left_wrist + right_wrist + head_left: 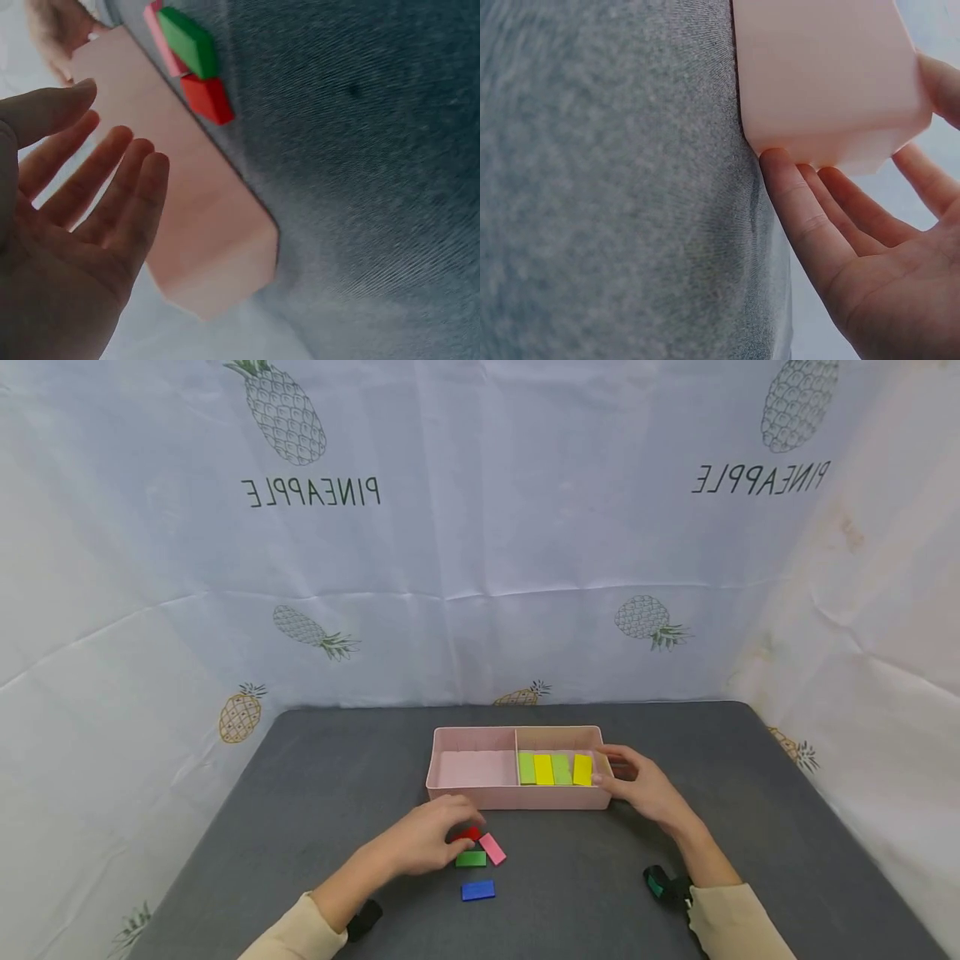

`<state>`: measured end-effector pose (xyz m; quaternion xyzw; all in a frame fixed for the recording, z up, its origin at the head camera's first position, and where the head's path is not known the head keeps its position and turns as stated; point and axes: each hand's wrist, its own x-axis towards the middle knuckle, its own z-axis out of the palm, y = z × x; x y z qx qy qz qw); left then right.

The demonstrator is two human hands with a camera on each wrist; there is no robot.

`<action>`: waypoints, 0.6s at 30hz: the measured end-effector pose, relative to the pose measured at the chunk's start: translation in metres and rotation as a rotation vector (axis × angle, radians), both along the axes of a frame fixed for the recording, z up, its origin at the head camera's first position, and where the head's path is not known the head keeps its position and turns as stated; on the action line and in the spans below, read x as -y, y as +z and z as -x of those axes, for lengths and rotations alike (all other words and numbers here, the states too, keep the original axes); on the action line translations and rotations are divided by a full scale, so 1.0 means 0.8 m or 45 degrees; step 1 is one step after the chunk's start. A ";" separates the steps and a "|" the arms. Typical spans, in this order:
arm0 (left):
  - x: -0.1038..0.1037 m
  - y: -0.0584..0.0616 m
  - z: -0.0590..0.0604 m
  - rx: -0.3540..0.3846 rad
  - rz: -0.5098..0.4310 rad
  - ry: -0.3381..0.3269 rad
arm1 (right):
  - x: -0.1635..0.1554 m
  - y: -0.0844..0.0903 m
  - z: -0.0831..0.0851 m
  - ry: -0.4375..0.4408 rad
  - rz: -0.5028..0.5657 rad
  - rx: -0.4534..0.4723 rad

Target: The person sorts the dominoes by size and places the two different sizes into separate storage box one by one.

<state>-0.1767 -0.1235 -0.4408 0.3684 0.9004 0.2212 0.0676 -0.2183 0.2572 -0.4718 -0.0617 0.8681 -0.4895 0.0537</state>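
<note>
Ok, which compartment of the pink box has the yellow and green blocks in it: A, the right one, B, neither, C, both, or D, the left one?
A: in the head view the yellow and green blocks lie side by side in the right compartment of the pink box, next to the right hand; the left compartment holds none.

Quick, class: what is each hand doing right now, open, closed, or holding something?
Left hand: open, fingers relaxed over the red block, holding nothing.
Right hand: open, fingers straight against the end of the pink box, steadying it.
</note>
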 end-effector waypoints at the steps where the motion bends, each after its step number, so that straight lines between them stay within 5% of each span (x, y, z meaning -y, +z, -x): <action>1: 0.000 -0.002 0.000 0.014 0.009 -0.006 | 0.000 0.000 0.000 0.001 0.001 0.000; 8: 0.001 -0.017 -0.001 0.063 0.084 -0.041 | 0.001 0.000 -0.003 0.006 0.011 0.005; 18: 0.000 -0.022 -0.003 -0.018 0.219 -0.030 | 0.000 0.002 -0.004 0.017 0.028 -0.002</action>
